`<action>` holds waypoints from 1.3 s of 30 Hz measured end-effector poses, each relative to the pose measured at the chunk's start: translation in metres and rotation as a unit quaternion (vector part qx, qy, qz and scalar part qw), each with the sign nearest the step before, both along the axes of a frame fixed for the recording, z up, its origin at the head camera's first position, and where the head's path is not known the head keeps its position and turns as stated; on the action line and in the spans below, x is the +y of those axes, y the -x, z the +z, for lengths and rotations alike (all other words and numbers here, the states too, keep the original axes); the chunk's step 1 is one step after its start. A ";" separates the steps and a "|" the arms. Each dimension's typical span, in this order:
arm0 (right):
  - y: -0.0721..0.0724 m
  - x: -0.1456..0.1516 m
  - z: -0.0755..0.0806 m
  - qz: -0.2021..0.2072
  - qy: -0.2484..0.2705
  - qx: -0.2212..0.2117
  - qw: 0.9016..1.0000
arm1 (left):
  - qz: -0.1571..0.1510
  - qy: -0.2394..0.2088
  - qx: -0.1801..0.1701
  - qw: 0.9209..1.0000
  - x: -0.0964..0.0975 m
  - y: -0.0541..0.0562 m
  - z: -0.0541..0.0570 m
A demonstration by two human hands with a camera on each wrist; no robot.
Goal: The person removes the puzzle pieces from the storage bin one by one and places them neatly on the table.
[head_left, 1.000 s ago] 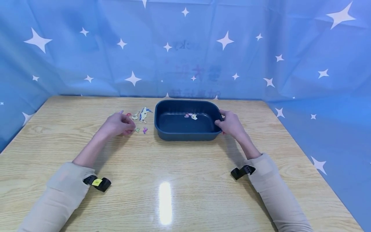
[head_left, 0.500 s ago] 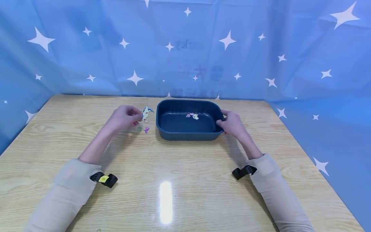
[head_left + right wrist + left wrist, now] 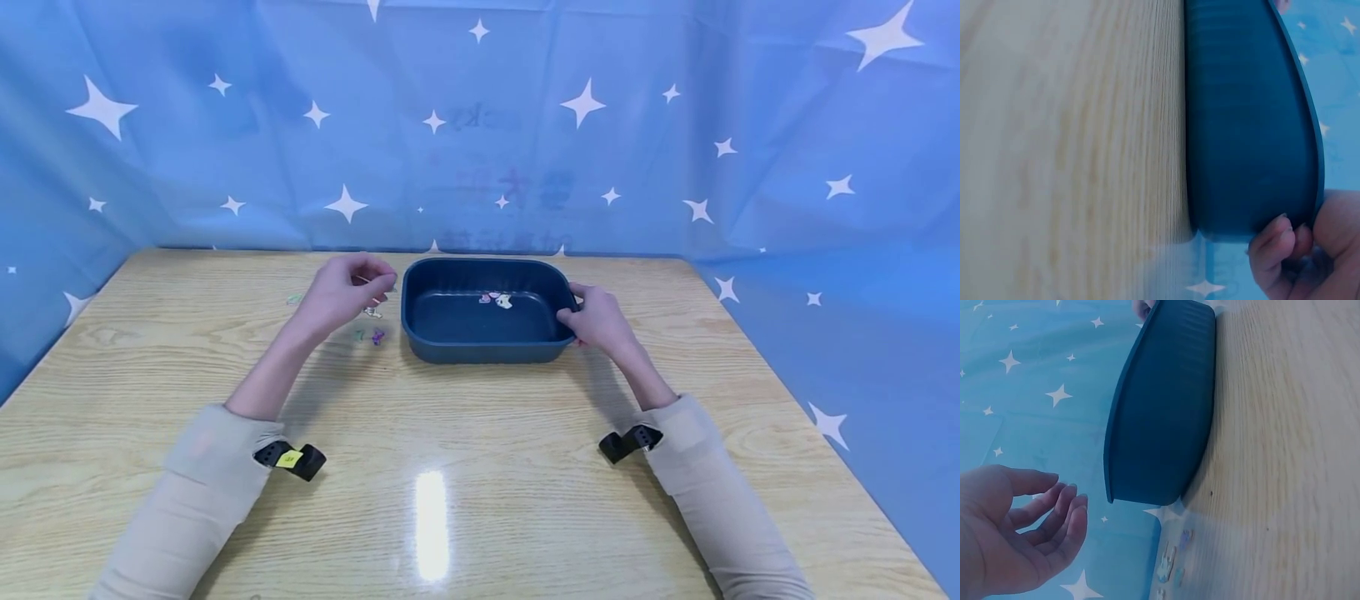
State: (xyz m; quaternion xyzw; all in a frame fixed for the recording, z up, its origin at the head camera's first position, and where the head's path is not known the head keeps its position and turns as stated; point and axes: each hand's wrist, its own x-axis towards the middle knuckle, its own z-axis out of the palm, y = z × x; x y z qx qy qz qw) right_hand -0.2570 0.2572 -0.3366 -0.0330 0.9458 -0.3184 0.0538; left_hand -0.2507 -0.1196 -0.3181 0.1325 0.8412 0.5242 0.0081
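A dark blue rectangular basin stands on the table, two small pale and pink cut-out pieces lying inside it. My right hand grips its right end, thumb over the rim and fingers curled beneath it, as the right wrist view also shows. Off the basin's left end, my left hand hovers above the table with thumb and fingertips close together. Whether a thin piece is between them cannot be made out. Below it lie a purple piece, a green piece and a partly covered white-and-blue piece.
Another light green piece lies left of the left hand. The wooden table ends at the back against a blue cloth with white stars. Both sleeved wrists carry a black strap-on camera.
The left hand has risen and moved right and away, from the small pieces toward the basin's left end, uncovering a green piece behind it. The right hand keeps its grip on the basin.
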 end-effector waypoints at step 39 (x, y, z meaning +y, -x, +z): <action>-0.001 -0.001 0.000 -0.003 -0.002 0.004 1.000 | -0.046 -0.115 -0.044 0.991 0.130 0.038 -0.002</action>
